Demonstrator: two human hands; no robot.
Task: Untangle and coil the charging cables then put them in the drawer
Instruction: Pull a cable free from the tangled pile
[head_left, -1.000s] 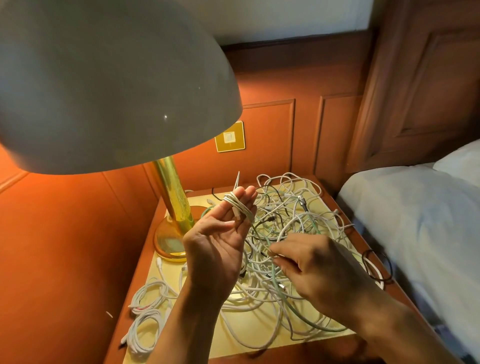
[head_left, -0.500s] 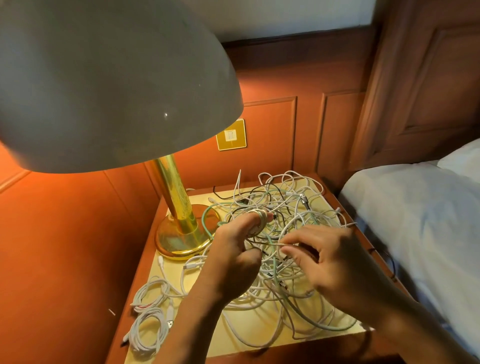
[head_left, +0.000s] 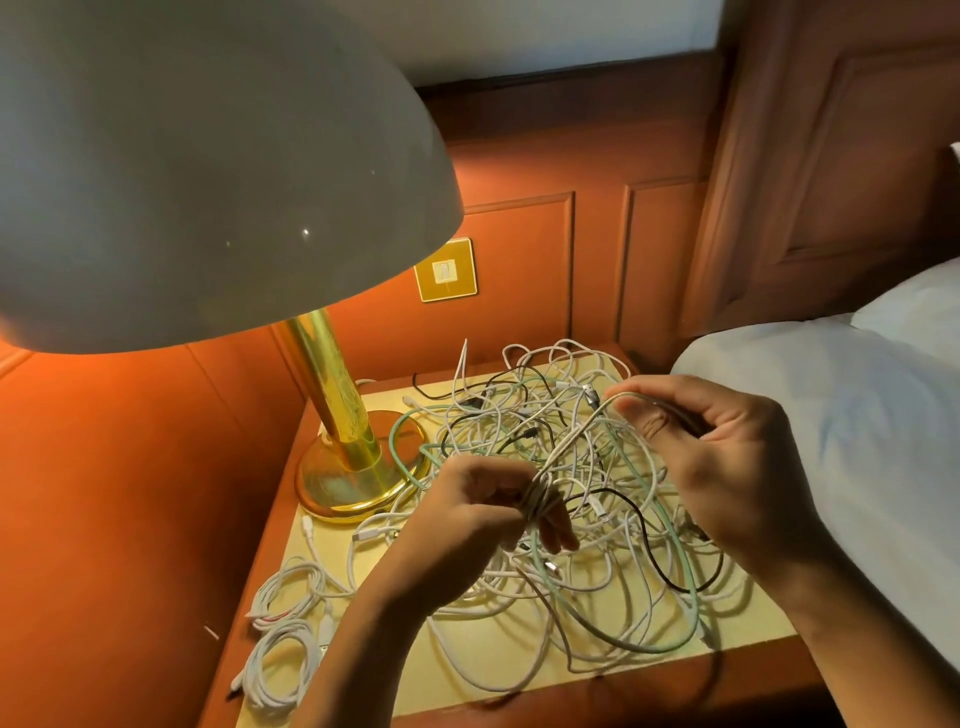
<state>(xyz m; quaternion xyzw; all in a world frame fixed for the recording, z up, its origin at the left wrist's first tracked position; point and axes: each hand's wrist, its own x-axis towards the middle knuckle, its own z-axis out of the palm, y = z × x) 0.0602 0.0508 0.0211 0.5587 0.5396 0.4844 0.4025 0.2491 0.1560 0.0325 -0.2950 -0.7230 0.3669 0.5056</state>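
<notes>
A tangled heap of cables (head_left: 613, 525), mostly white with some black and pale green ones, covers the bedside table (head_left: 519, 696). My left hand (head_left: 483, 514) sits low over the heap with a white cable (head_left: 571, 441) wound in loops round its fingers. That cable runs up and to the right to my right hand (head_left: 727, 462), which pinches it above the heap. Two coiled white cables (head_left: 291, 634) lie at the table's front left corner. No drawer shows in this view.
A brass lamp (head_left: 343, 441) with a wide grey shade stands at the table's back left, its base touching the cables. A bed with white sheets (head_left: 857, 467) borders the table on the right. Wood panelling with a brass switch plate (head_left: 445, 270) lies behind.
My left hand turned over and dropped towards the heap with the loops still round its fingers. My right hand rose up and to the right, drawing the white cable taut.
</notes>
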